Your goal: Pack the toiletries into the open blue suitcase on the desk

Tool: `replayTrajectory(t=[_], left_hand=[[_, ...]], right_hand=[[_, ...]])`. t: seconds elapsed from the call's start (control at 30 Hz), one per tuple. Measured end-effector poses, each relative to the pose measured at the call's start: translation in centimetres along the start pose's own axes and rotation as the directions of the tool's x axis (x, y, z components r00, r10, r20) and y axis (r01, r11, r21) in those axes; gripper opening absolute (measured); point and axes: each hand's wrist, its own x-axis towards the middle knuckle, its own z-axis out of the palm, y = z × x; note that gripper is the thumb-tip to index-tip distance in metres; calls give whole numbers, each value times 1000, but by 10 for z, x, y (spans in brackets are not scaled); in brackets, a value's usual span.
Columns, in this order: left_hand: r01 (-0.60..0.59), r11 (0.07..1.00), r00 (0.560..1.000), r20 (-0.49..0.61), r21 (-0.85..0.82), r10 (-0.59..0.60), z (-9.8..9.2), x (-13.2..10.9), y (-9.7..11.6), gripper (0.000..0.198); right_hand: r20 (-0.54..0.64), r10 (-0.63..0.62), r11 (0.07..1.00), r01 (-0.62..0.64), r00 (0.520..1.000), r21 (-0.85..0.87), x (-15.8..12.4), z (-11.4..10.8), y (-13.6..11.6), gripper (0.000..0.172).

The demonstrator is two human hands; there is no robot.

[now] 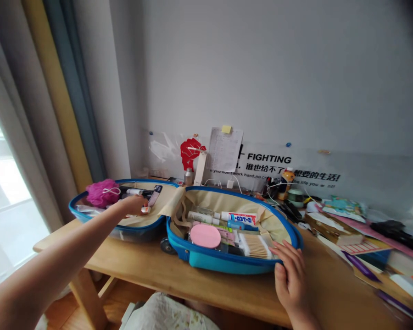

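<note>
A blue suitcase lies open on the wooden table [147, 270]. Its left half [131, 231] holds a pink bath pouf [101, 191] and small tubes. Its right half [223, 263] holds a round pink case [205, 235], a toothpaste box [239, 217], bottles and a pack of cotton swabs [256, 245]. My left hand [135, 205] reaches into the left half, fingers closed round a small item I cannot make out. My right hand [289, 272] rests open on the right half's front rim, next to the swabs.
Books, papers, cables, a small orange bottle [287, 179] and jars crowd the right side of the table. Notes and a red paper cutout [190, 151] hang on the wall behind. Curtains and a window stand at the left.
</note>
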Motion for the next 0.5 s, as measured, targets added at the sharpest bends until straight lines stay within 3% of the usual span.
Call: replayTrajectory(t=[0.13, 0.3, 0.5], left_hand=[[-14, 999, 1000, -8, -32, 13, 0, -3, -2, 40], [15, 997, 995, -94, -82, -23, -7, -7, 0, 37], [-19, 988, 962, -272, -151, -23, -36, -3, 22, 42]], right_hand=[[-7, 1, 1000, -1, 1000, 5, -1, 1, 0, 30], [1, 29, 999, -29, 1000, 15, -3, 2, 1, 31], [-18, 19, 1000, -18, 1000, 23, -2, 2, 1, 30]])
